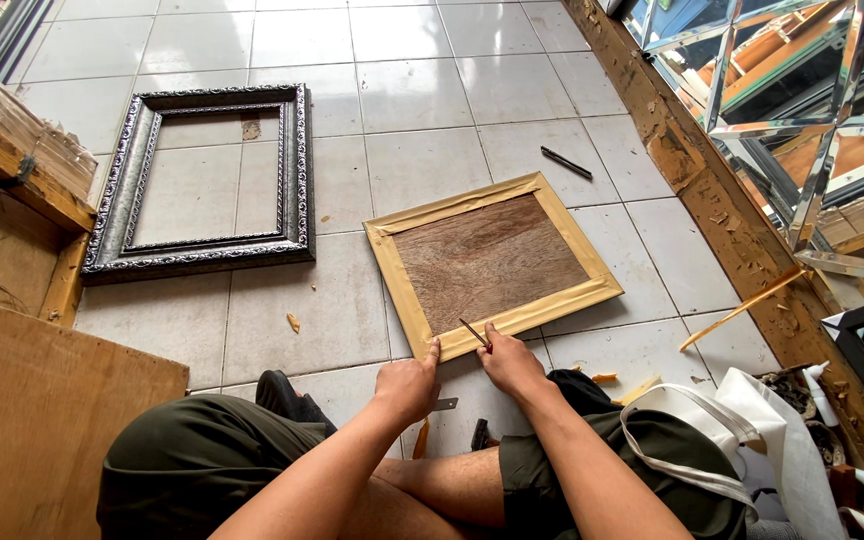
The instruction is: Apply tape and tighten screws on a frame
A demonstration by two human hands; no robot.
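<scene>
A dark ornate frame (202, 180) lies left of the taped wooden panel (490, 262); the left hand (407, 385) presses its near edge, closed loosely, and the right hand (512, 362) pinches a thin tool (473, 333).
</scene>
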